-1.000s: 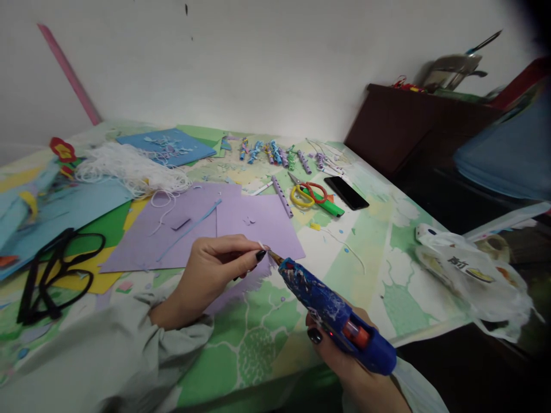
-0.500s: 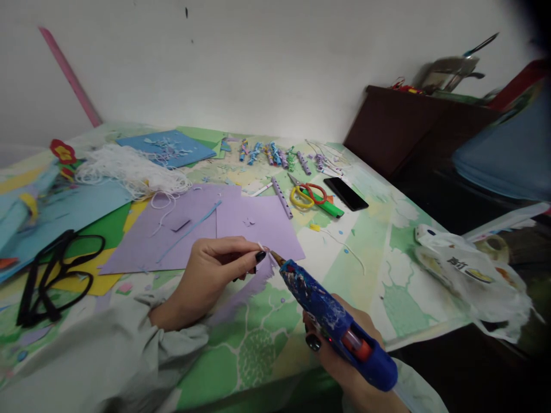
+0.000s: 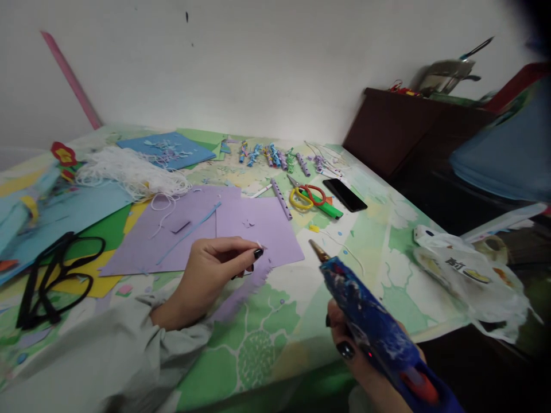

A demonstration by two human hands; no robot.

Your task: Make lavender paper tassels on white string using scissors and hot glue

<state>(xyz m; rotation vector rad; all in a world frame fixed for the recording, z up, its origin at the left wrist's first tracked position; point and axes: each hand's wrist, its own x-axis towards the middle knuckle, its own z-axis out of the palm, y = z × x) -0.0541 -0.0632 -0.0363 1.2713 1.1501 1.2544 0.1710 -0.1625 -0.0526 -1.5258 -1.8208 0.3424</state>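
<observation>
My left hand [image 3: 210, 272] pinches the end of a purple fringed paper strip [image 3: 245, 291] between thumb and fingers. A small white tip shows at the fingertips; I cannot tell exactly what it is. The strip hangs down over the patterned tablecloth. In my right hand [image 3: 359, 364] is a blue hot glue gun [image 3: 372, 315], gripped by its handle, its body smeared with dried glue and a small red light lit. Its metal nozzle points up and left, apart from the strip. Purple sheets [image 3: 262, 223] lie just beyond my left hand.
Scissors [image 3: 307, 196], a green cutter [image 3: 329, 207] and a phone [image 3: 345, 194] lie beyond the glue gun. White string [image 3: 129, 172] is heaped at left, above black glasses [image 3: 60, 281]. Small fringed paper rolls [image 3: 271, 155] line the back. A plastic bag [image 3: 473, 275] sits at right.
My right hand has drawn the glue gun away from the strip, to the right and toward me. My left hand stays nearly in place, still pinching the strip.
</observation>
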